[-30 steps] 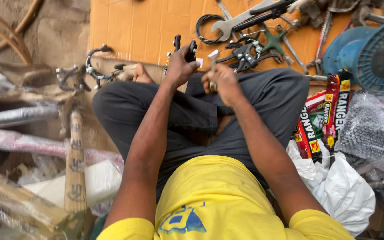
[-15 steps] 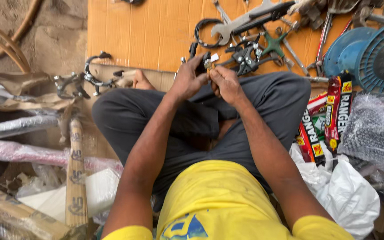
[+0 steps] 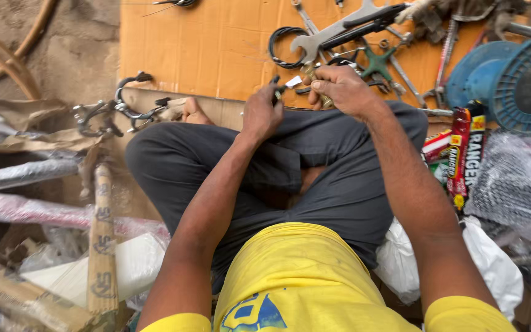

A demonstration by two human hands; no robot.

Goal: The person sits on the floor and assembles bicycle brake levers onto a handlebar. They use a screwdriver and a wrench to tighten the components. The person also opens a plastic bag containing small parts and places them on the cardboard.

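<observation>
My left hand [image 3: 262, 114] is closed on a small dark tool [image 3: 276, 92], its white tip [image 3: 293, 82] pointing at the brass-coloured fitting [image 3: 316, 83] that my right hand [image 3: 342, 92] grips. A second ago both hands sat together at the near edge of the orange cardboard sheet [image 3: 216, 43]; now they have drawn slightly apart there, above my knees, so I judge I'm lining the tip up again. Farther onto the sheet lie a big spanner [image 3: 333, 34] and a black ring [image 3: 281, 46]; off its right end stands a blue spool [image 3: 514, 83].
</observation>
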